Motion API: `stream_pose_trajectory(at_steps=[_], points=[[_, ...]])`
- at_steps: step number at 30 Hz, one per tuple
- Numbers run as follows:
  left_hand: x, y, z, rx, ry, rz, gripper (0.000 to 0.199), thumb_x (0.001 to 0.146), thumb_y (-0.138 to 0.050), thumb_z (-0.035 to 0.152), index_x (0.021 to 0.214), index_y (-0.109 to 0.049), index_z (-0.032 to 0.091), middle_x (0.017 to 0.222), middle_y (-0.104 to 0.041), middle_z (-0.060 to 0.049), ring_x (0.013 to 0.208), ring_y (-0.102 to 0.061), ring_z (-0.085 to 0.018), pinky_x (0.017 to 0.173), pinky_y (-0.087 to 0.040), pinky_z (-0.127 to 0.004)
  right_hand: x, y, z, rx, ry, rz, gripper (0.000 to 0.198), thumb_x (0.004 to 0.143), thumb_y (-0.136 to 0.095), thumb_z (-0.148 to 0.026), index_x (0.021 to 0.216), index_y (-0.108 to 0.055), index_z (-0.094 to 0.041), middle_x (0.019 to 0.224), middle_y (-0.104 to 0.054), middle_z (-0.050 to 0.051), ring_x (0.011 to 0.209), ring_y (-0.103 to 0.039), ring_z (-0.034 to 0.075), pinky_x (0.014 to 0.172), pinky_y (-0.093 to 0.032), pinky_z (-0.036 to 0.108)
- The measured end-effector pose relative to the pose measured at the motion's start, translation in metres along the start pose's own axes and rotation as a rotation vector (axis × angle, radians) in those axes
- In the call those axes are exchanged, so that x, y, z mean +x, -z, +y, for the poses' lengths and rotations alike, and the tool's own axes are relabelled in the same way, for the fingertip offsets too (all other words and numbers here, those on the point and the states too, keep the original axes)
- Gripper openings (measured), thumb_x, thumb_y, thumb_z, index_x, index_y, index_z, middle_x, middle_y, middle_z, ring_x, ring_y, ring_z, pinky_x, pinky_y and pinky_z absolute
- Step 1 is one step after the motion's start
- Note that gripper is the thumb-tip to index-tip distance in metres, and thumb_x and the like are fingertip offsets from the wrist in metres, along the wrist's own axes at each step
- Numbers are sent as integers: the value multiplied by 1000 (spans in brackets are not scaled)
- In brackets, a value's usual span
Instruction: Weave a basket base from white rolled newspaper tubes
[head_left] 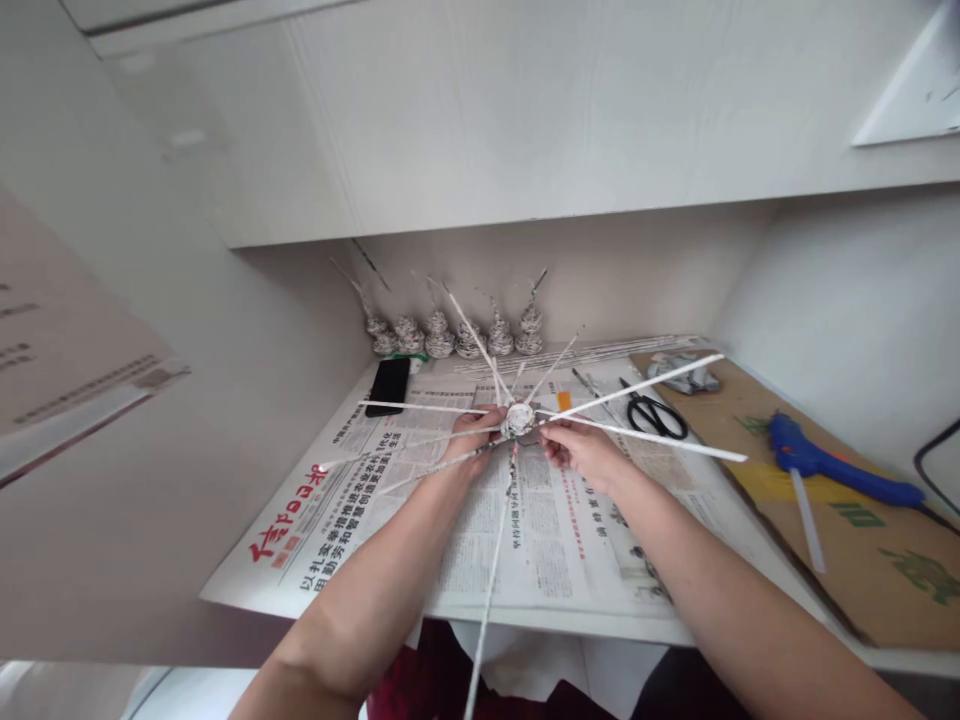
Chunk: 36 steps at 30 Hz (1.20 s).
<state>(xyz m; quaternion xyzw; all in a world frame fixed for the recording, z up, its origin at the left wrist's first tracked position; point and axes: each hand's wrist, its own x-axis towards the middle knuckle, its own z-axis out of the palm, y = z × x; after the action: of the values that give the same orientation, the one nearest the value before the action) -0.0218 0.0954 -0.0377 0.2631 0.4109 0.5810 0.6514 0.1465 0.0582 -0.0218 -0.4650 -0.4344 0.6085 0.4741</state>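
A small round woven piece of rolled newspaper (518, 420) is held up over the newspaper sheets, with long thin paper strips radiating from it on all sides. My left hand (478, 437) grips its left edge, fingers closed partly behind it. On the right, my right hand (574, 445) pinches a paper strip (637, 432) close to the woven centre. One long strip (491, 580) hangs down toward the front edge of the table. The far sides of my fingers are hidden by the woven piece.
Several gourd-shaped woven paper figures (439, 335) line the back wall. A black phone (389, 386) lies at the left, black-handled scissors (656, 415) at the right. A blue glue gun (832, 465) rests on cardboard (877, 600). Rolled paper sticks (630, 348) lie along the back.
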Motion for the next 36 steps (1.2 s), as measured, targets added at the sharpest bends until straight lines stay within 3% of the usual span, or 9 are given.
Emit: stream_pose_trajectory(at_steps=[7, 14, 20, 25, 31, 36], points=[[0, -1, -1, 3, -4, 16, 32, 54, -85, 15, 73, -60, 13, 61, -66, -2, 54, -61, -13, 53, -48, -24, -1, 1, -4, 173, -87, -110, 22, 59, -76, -28, 67, -59, -17, 59, -59, -2, 47, -49, 7, 39, -30, 19], [2, 2, 1, -5, -3, 41, 37, 52, -86, 16, 75, -58, 13, 63, -66, -2, 54, -61, -13, 54, -49, -25, -1, 2, -2, 153, -46, -143, 24, 61, -79, -29, 70, -60, -17, 60, -61, -3, 47, -50, 8, 41, -31, 21], [-3, 0, -3, 61, -30, -8, 43, 44, -90, 23, 72, -59, 14, 60, -65, -1, 55, -61, -14, 53, -48, -26, 0, 0, -2, 95, -29, -38, 18, 60, -74, -21, 70, -59, -18, 60, -62, -1, 49, -55, 10, 40, -35, 20], [-8, 0, -8, 145, -49, -121, 49, 43, -92, 32, 76, -60, 14, 61, -66, -2, 54, -62, -15, 54, -49, -28, 0, -3, -3, 68, -51, -57, 28, 66, -77, -40, 77, -63, -19, 68, -65, 3, 54, -58, 13, 39, -39, 22], [-12, -2, -13, 243, -34, -199, 47, 47, -90, 36, 77, -62, 13, 62, -65, -1, 50, -58, -12, 49, -45, -24, 18, -3, 27, -73, 157, 258, 42, 54, -83, -55, 66, -62, -20, 50, -56, -1, 40, -43, 11, 35, -30, 25], [-15, -4, -13, 298, -65, -194, 45, 46, -90, 37, 74, -63, 13, 56, -61, 0, 45, -53, -10, 45, -41, -23, 22, 1, 34, -212, 285, 276, 42, 56, -81, -58, 62, -62, -20, 52, -59, 1, 45, -48, 13, 41, -35, 27]])
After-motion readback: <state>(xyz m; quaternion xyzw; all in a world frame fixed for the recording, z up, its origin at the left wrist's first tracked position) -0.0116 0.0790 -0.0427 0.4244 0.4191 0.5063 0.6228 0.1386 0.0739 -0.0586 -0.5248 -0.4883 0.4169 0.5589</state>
